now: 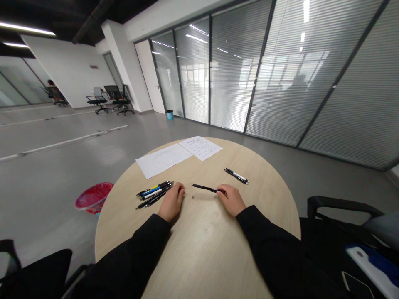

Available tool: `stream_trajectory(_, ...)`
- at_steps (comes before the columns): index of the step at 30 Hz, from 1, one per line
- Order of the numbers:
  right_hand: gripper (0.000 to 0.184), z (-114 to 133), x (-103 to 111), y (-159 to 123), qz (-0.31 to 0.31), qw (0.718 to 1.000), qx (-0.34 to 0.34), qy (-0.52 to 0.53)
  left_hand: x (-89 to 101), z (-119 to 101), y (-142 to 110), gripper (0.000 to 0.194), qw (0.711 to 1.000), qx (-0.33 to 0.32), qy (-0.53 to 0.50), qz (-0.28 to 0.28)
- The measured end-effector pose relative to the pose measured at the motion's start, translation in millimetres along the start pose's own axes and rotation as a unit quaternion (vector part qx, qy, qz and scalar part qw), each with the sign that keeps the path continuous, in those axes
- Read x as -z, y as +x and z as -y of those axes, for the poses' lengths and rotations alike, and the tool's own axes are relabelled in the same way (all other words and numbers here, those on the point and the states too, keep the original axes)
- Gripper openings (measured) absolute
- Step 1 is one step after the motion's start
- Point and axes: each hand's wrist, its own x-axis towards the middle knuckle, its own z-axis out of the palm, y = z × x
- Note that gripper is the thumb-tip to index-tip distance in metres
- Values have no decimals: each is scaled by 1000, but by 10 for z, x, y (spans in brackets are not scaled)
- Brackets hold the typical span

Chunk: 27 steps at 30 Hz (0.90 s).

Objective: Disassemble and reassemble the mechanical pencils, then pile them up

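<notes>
In my right hand (pixel 231 200) is a slim black pen (pixel 203 188), pinched at its right end, with the thin tip pointing left just above the round table (pixel 199 236). My left hand (pixel 172 202) is closed, its fingers curled together beside the pen's tip; whatever they may hold is too small to make out. Against the left hand's outer side lies a bunch of several pens (pixel 152 192), mostly black, with blue, yellow and white among them. A tiny dark bit (pixel 192 197) rests on the wood between my hands.
Farther right on the table lie a few more pens (pixel 237 176), black and white. Two printed sheets (pixel 201 148) are at the far edge. A red basin (pixel 93 197) stands left of the table. A black chair (pixel 339 205) with a phone on it is at the right.
</notes>
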Motion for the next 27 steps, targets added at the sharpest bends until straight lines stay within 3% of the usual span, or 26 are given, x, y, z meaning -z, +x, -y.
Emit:
stream_trajectory(10, 15, -30, -10, -3, -6, 1000, 23, -16, 0, -47, -20, 15, 997, 15, -69, -19)
stream_trajectory(27, 15, -52, -13, -1, -9, 999, 36, -22, -4, -40, -17, 13, 998, 12, -54, -27)
